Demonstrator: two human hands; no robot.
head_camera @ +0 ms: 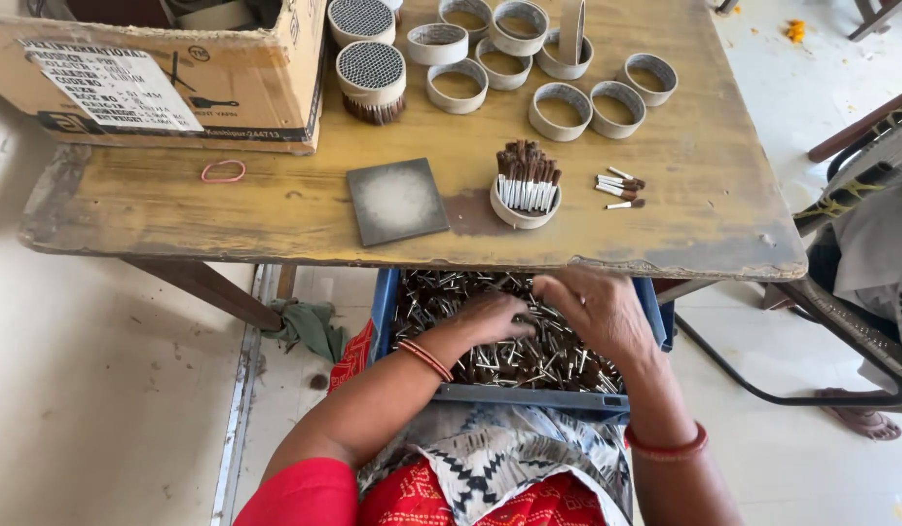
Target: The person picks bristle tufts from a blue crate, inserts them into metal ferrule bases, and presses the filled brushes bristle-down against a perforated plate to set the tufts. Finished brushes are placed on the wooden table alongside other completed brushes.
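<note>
A blue crate [529,396] rests on my lap under the table edge, filled with small brown-and-white sticks [529,360]. My left hand [490,317] lies palm down in the pile, fingers curled among the sticks. My right hand [597,310] hovers just beside it over the crate, fingers bent downward into the sticks; whether either hand holds any is hidden. On the table above, a short cardboard ring [525,206] stands partly packed with upright sticks, brown tips up. A few loose sticks [621,189] lie to its right.
A grey square tile [397,201] lies left of the ring. Several empty cardboard rings [558,73] and two filled ones [371,76] sit at the back. A cardboard box [168,73] stands at the back left, a pink rubber band [223,171] in front of it. A chair [860,253] is at right.
</note>
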